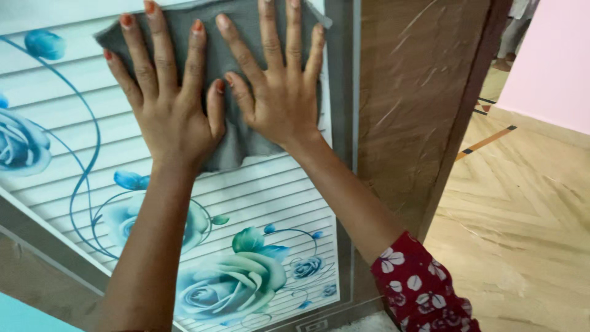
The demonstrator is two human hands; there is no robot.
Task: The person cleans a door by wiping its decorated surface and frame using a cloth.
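A grey cloth [236, 37] lies flat against a white panel [270, 197] printed with blue roses and thin grey lines. My left hand [169, 101] presses on the cloth's left part, fingers spread, nails painted orange. My right hand [279, 86] presses on the cloth's right part, fingers spread too, thumb beside my left thumb. Both palms lie flat on the cloth; its lower edge hangs out below my hands. My right arm wears a red sleeve [424, 289] with white flowers.
The panel sits in a grey frame [347, 92] on a brown wood-grain cabinet side [412, 92]. To the right lie a beige patterned floor [522, 215] and a pink wall [553, 61]. Another person's legs [513, 34] stand far off at the top right.
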